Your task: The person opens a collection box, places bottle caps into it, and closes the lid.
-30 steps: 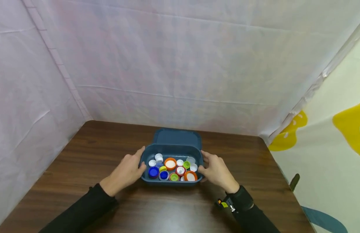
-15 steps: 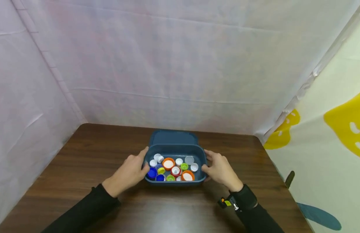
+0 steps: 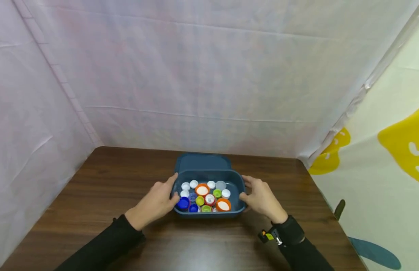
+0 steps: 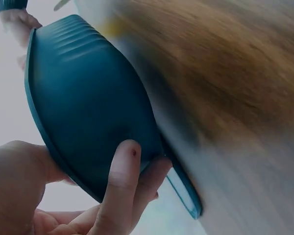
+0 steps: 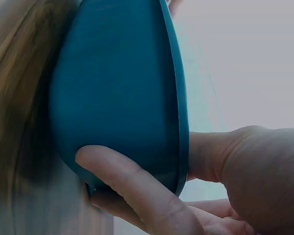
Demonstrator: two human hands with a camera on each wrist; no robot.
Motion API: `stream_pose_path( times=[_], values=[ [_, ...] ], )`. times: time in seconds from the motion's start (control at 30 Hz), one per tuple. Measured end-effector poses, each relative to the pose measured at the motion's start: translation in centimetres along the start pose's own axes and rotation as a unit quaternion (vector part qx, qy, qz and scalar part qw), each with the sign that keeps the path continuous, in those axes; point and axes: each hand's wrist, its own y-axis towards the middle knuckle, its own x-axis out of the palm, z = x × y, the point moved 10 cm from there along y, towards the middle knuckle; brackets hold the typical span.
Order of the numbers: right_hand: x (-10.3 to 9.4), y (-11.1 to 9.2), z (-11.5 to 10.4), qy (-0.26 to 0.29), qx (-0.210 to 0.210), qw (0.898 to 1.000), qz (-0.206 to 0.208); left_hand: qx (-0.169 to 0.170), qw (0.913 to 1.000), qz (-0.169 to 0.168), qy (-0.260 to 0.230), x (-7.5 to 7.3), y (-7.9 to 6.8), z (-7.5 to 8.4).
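A dark blue-teal plastic box (image 3: 211,215) with rounded corners is held between both hands. Inside it lie several plastic bottle caps, among them an orange-and-white cap (image 3: 224,205), a blue cap (image 3: 183,203), a lime green cap (image 3: 206,209) and a white cap (image 3: 225,194). My left hand (image 3: 156,201) grips the left end, thumb at the rim and fingers on the outer wall (image 4: 88,98). At the opposite end my right hand (image 3: 263,197) grips the same way, fingers spread over the outside (image 5: 117,88).
A matching flat lid (image 3: 203,162) lies behind the box on the brown wooden table (image 3: 135,158). White cloth (image 3: 196,75) hangs along the back and left of the table. On the right is a cloth with yellow shapes (image 3: 407,141). A black wrist device (image 3: 285,231) sits at the right sleeve.
Both hands have shifted the box to the right over the table. Caps have slid inside: two overlapping white caps now lie apart, and the yellow one lies flatter.
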Motion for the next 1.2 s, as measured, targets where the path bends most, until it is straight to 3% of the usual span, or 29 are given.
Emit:
stream_pose_path(
  times=[0.2,0.43,0.6,0.73,1.2],
  values=[
    [2.7,0.6,-2.6,-0.006,-0.048,0.998,-0.036,-0.016,0.9989,0.034,0.028,-2.1,-1.1,-1.5],
    [-0.7,-0.2,-1.2,-0.032,-0.010,0.999,0.006,0.003,0.9999,0.012,-0.003,-0.7,0.2,0.5],
    [1.4,0.1,-1.0,-0.003,-0.020,0.999,-0.044,-0.042,0.9990,0.014,0.011,-0.5,-0.6,-1.1],
    [2.5,0.0,-0.4,0.015,-0.005,0.999,-0.048,-0.045,0.9990,0.005,0.008,-0.1,-0.9,-1.9],
    [2.3,0.3,0.4,0.013,-0.005,0.998,-0.061,-0.058,0.9983,-0.004,0.009,0.4,-1.0,-2.2]
  ],
)
